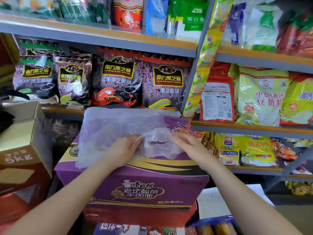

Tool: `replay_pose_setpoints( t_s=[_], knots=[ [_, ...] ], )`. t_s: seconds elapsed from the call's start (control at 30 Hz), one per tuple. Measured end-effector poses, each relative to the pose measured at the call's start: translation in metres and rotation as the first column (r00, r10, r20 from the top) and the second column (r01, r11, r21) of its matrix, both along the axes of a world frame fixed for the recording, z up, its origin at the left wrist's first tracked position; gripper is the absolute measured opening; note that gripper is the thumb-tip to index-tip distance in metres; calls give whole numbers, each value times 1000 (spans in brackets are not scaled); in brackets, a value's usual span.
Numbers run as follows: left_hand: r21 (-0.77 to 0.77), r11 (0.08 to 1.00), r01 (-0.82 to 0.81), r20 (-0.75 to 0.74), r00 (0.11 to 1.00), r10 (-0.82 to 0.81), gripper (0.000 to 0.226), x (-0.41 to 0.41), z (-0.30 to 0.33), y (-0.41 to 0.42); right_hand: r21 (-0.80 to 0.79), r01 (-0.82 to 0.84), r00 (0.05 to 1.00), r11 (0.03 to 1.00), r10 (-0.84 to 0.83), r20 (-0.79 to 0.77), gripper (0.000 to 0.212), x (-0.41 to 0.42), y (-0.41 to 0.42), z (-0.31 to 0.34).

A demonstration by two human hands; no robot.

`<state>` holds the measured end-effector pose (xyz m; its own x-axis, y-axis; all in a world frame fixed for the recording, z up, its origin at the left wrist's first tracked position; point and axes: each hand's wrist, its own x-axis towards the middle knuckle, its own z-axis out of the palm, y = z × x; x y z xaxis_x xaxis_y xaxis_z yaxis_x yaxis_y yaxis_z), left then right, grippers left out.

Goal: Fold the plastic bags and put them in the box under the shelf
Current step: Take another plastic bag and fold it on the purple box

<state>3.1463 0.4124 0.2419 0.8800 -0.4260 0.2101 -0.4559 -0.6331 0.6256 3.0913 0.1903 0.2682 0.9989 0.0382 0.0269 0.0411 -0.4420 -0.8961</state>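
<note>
A thin translucent plastic bag (115, 131) lies spread over the top of a purple noodle carton (140, 187) in front of the shelves. Its handle end is bunched up between my hands. My left hand (124, 150) pinches the bag's crumpled edge with thumb and fingers. My right hand (187, 143) touches the bag from the right side, and its grip is blurred. A brown cardboard box (22, 138) with open flaps stands at the left.
Metal shelves (105, 42) behind the carton hold black sesame packets (116, 78) and yellow soy-milk powder bags (260, 97). A white sheet (213, 202) lies low on the right. More printed cartons (152, 229) sit below the purple one.
</note>
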Motion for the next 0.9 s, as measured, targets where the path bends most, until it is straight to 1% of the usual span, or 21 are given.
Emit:
replay_pose_setpoints(
  t_s=[0.07,0.13,0.17,0.23,0.27,0.3,0.37,0.4,0.43,0.47,0.5,0.53,0.57,0.6,0.63,0.67,0.7,0.73,0.77,0.83,0.9],
  knots=[
    [-51,997,-52,33,998,54,26,-6,0,-4,15,-77,997,997,77,-22,24,-2,9,-3],
    [-83,994,-77,63,995,82,27,-12,-2,-7,-16,-105,994,994,105,-23,39,-5,15,-6],
    [-96,992,-84,77,993,92,30,-14,-3,-7,-40,-81,997,996,81,-6,38,-5,14,-9],
    [-108,990,-87,100,990,98,36,-19,-6,-7,-101,67,995,993,-59,83,24,-5,9,-10],
    [-100,991,-85,108,990,96,40,-21,-7,-7,-79,133,986,988,-124,112,21,-6,6,-10],
    [-86,993,-85,109,990,94,45,-21,-8,-7,1,178,979,984,-177,105,24,-6,0,-11],
    [-29,995,-95,95,991,97,53,-22,-8,-6,298,181,981,937,-195,18,35,-9,-14,-10],
    [22,996,-92,91,992,90,56,-21,-9,-4,473,151,986,868,-166,-10,35,-10,-23,-8],
    [74,994,-77,89,994,70,59,-21,-10,-4,638,106,992,763,-125,-15,28,-11,-33,-7],
    [117,991,-60,84,995,50,61,-21,-12,-3,761,57,997,647,-83,-4,17,-13,-43,-5],
    [144,988,-49,82,996,37,62,-20,-14,-2,841,13,999,541,-46,14,14,-15,-50,-3],
    [168,985,-45,78,996,33,59,-21,-15,-1,866,-8,999,499,-28,26,25,-18,-55,-3],
    [192,980,-42,83,996,26,58,-21,-16,-1,859,-8,1000,512,-15,19,39,-21,-57,-3],
    [214,976,-36,102,995,14,62,-21,-17,-1,792,31,999,610,-27,-18,52,-24,-59,-6],
    [233,972,-27,119,993,-1,69,-20,-19,0,649,89,996,755,-73,-52,61,-26,-61,-10],
    [248,969,-17,128,992,-15,75,-19,-19,0,402,140,990,905,-126,-62,65,-28,-60,-12],
    [258,966,-9,132,991,-26,79,-19,-20,0,138,170,985,976,-167,-33,65,-31,-59,-14],
    [265,964,-6,137,990,-32,81,-19,-20,0,-44,162,986,986,-161,40,64,-33,-59,-17],
    [271,963,-6,141,989,-34,81,-19,-21,0,-154,151,984,977,-133,121,64,-35,-58,-17],
    [286,958,-9,147,989,-35,83,-22,-22,0,-271,178,954,946,-97,285,60,-38,-57,-17],
    [289,957,-10,160,986,-38,84,-24,-21,1,-398,178,931,900,-24,363,53,-40,-59,-16]
  ],
)
